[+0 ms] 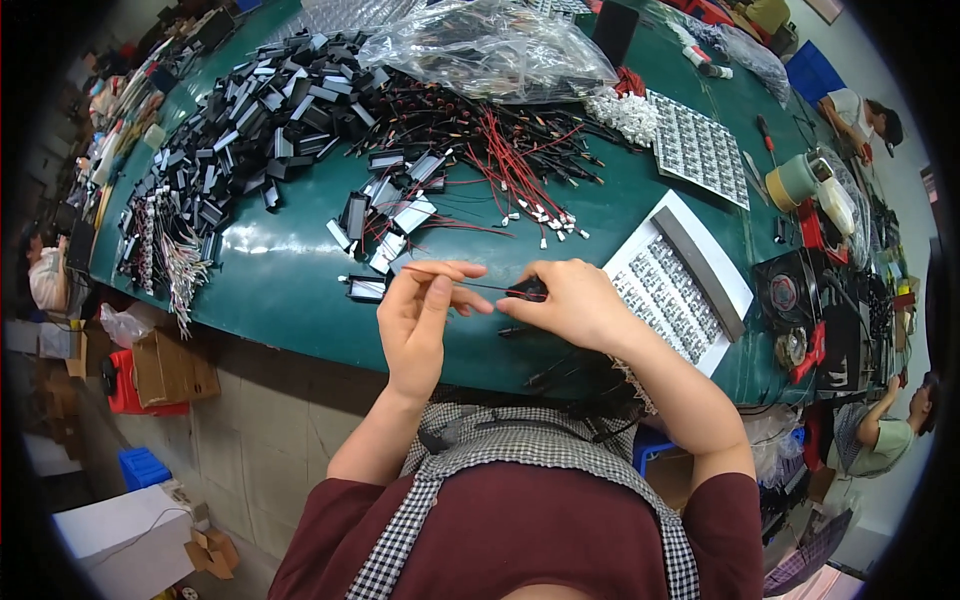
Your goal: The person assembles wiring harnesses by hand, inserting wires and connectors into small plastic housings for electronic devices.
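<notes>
My right hand (570, 305) grips a small black part (528, 289) between thumb and fingers. A thin red and black wire (485, 286) runs from that part leftward to my left hand (418, 320), whose thumb and fingers close on it. My fingers partly hide both the wire and the part. Just beyond my left hand lie several black rectangular housings (356, 214) with red wires, some showing silvery faces. To the right of my right hand, a white sheet (722, 262) holds rows of small pale parts (665, 300) and a dark grey strip (700, 285).
A heap of black housings (260, 120) covers the table's far left. Red and black wires with white connectors (543, 225) lie ahead, below a clear plastic bag (490, 50). At right are a panel of small parts (700, 145), a screwdriver (766, 138), a tape roll (790, 183) and a fan (787, 290).
</notes>
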A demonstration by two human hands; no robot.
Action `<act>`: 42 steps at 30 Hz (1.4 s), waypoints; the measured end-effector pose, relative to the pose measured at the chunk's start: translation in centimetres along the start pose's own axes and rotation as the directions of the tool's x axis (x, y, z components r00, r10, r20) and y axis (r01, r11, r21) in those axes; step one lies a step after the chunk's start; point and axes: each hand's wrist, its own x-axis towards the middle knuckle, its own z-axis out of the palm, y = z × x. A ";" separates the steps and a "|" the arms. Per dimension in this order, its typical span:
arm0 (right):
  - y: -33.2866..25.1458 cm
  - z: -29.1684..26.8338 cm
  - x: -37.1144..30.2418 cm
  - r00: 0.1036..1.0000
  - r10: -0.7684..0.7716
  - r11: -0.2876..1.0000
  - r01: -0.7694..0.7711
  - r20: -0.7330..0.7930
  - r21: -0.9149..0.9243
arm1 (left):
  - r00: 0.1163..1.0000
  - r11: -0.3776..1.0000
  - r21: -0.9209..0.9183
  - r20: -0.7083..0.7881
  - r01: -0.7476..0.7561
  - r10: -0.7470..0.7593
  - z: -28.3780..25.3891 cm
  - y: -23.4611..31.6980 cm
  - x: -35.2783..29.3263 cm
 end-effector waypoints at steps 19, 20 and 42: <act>6.2 -1.6 7.6 0.852 -0.269 0.956 0.178 -0.448 -0.235 | 0.853 0.226 0.851 0.380 -0.474 0.357 -3.8 -5.2 6.6; 5.1 -1.5 8.1 0.867 -0.274 0.960 0.224 -0.416 -0.166 | 0.900 0.380 0.837 0.265 -0.393 0.346 -3.9 -4.8 6.6; -4.5 1.3 13.5 0.780 -0.592 0.751 0.626 -0.203 0.210 | 0.994 0.993 -0.073 -0.066 -0.089 0.085 -5.5 0.8 8.7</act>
